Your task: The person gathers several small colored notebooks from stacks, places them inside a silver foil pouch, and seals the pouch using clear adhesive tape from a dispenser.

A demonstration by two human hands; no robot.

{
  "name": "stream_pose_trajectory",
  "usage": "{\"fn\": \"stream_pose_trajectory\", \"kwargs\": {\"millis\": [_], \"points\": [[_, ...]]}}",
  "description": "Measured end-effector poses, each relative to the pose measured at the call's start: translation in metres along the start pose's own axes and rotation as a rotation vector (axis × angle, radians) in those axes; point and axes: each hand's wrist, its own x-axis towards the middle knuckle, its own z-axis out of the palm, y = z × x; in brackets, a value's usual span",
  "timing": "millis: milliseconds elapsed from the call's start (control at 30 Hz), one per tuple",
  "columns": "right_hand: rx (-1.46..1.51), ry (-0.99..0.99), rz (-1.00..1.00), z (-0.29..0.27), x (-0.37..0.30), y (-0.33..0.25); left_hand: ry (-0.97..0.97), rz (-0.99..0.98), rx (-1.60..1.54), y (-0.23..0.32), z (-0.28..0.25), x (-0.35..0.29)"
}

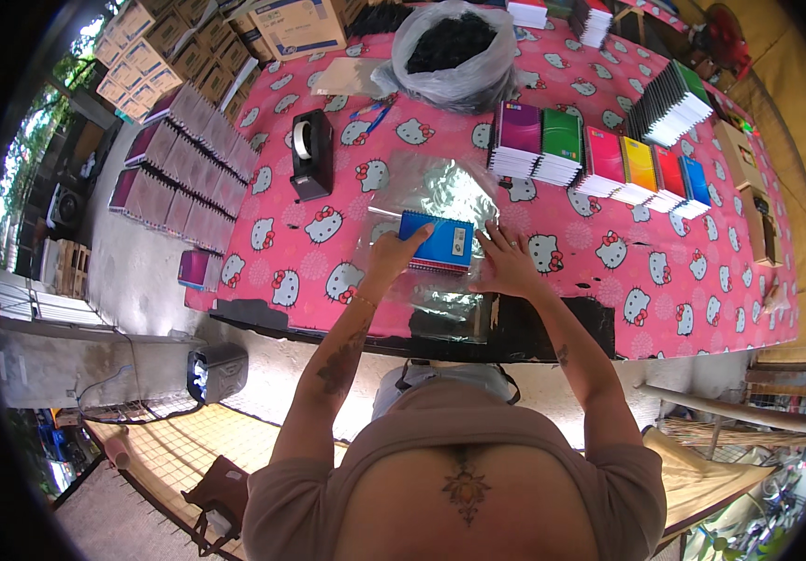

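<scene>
A blue spiral notebook (438, 240), with more notebooks stacked under it, lies on a sheet of clear plastic (450, 182) in front of me. My left hand (396, 252) grips the stack at its left side, thumb on the blue cover. Flat beside its right edge, my right hand (508, 259) rests on the plastic with fingers spread. The plastic is shiny and wrinkled, reaching beyond the stack on the far and near sides. Left of it stands a black tape dispenser (312, 154) with a roll of tape.
Stacks of purple (519, 131), green, pink, yellow, red and blue notebooks stand at the right. A plastic bag (454, 89) of black coils sits at the back. Wrapped notebook bundles (179, 182) and cardboard boxes (165, 56) line the left. Pink patterned cloth (599, 280) covers the table.
</scene>
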Motion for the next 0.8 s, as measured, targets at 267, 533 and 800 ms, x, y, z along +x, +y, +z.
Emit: {"fn": "stream_pose_trajectory", "kwargs": {"millis": [267, 533, 800], "points": [[1.312, 0.155, 0.334, 0.016, 0.010, -0.037, 0.233, 0.120, 0.166, -0.012, -0.012, -0.011], [1.466, 0.204, 0.303, 0.024, 0.009, -0.036, 0.006, -0.078, -0.764, -0.043, -0.028, -0.013], [0.426, 0.140, -0.308, 0.028, -0.053, -0.038, -0.031, 0.966, 0.385, -0.093, -0.060, -0.078]]}}
